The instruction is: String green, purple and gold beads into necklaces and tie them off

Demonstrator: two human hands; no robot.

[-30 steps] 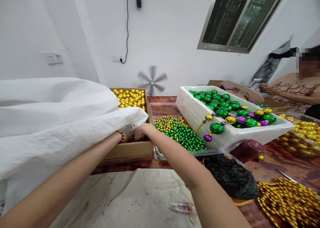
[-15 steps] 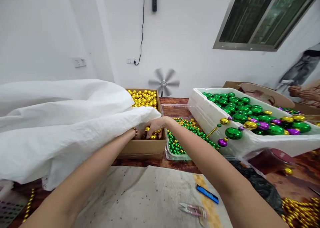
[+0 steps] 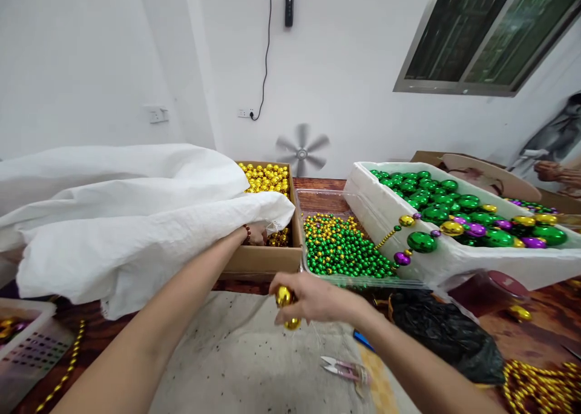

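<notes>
Above the speckled cloth (image 3: pixel 245 353), right hand (image 3: pixel 311 298) grasps gold beads (image 3: pixel 284 296), nearside of cardboard box (image 3: pixel 267 259); left hand (image 3: pixel 258 235) inside, grip unclear.

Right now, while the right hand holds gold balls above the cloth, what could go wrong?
The gold balls are round, so one could slip from the right hand and roll away. The open scissors on the cloth might prick that hand if it comes down there. The white sheet partly covers the box and could catch the left hand.
</notes>
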